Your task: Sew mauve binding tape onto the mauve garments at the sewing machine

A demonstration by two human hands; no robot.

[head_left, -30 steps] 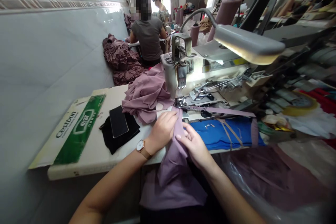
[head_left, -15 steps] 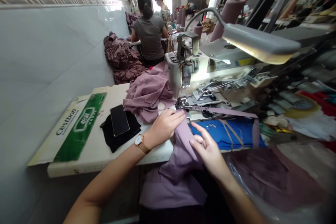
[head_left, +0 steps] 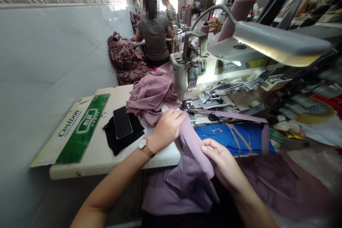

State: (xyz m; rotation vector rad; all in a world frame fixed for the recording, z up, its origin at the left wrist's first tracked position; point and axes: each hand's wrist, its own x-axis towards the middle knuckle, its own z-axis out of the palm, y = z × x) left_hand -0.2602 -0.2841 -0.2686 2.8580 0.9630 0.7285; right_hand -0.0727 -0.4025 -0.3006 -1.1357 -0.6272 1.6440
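Note:
A length of mauve fabric (head_left: 191, 139) runs from the sewing machine (head_left: 189, 74) down over the table edge to my lap. My left hand (head_left: 169, 124), with a watch at the wrist, is closed on the fabric's upper end, just in front of the presser foot (head_left: 187, 105). Lower along the same edge, my right hand (head_left: 217, 155) pinches the fabric between thumb and fingers. A narrow mauve strip (head_left: 235, 114) feeds into the foot from the right. Behind my left hand, more mauve fabric (head_left: 152, 94) lies bunched on the table.
A phone (head_left: 122, 123) rests on a black cloth (head_left: 137, 128), left of my hand. Further left is a green and white Cestbon carton piece (head_left: 80, 128). A lamp (head_left: 278, 42) overhangs the machine. A blue bundle (head_left: 221, 135) lies right. Another person (head_left: 155, 39) sits ahead.
My right hand has moved down and right along the fabric and closed from spread fingers into a pinch, drawing the edge out. My left hand stays near the presser foot. The view has shifted slightly.

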